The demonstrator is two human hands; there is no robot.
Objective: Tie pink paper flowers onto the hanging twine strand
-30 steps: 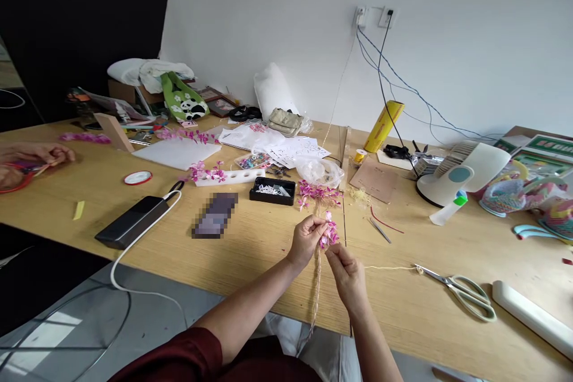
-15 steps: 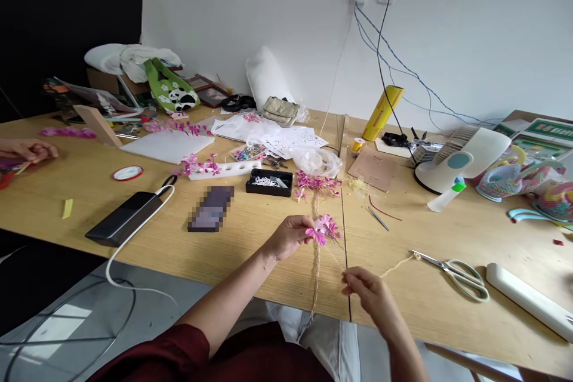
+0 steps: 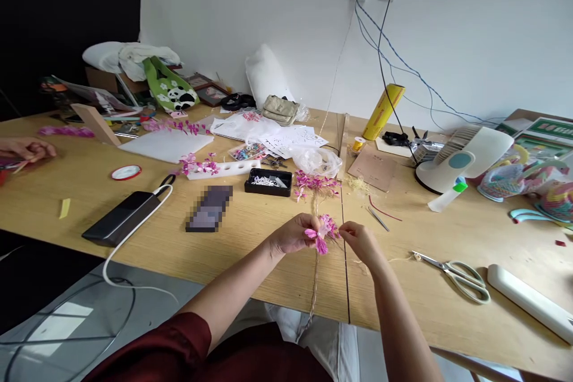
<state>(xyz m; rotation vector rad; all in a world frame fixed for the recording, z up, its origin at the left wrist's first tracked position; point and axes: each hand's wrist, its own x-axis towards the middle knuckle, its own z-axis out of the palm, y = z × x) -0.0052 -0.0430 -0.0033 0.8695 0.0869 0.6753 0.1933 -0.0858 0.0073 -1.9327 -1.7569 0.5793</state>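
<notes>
My left hand point(image 3: 290, 234) pinches a small pink paper flower cluster point(image 3: 323, 233) against a braided twine cord point(image 3: 315, 286) that hangs over the front edge of the wooden table point(image 3: 250, 245). My right hand point(image 3: 360, 241) sits just right of the flowers, its fingertips closed on a thin pale string point(image 3: 394, 259) that trails right toward the scissors point(image 3: 457, 278). Farther along the same cord lies another bunch of pink flowers point(image 3: 313, 183).
A black tray point(image 3: 268, 182), a blurred phone point(image 3: 209, 208) and a power bank point(image 3: 117, 218) with white cable lie to the left. A white fan point(image 3: 461, 161), glue bottle point(image 3: 444, 198), tweezers point(image 3: 378, 219) and a white bar point(image 3: 528, 302) are right. Another person's hand point(image 3: 24, 148) rests far left.
My right hand pulled the string down and right toward the table edge, then came back up to the flowers. My left hand stayed holding the flower cluster on the cord.
</notes>
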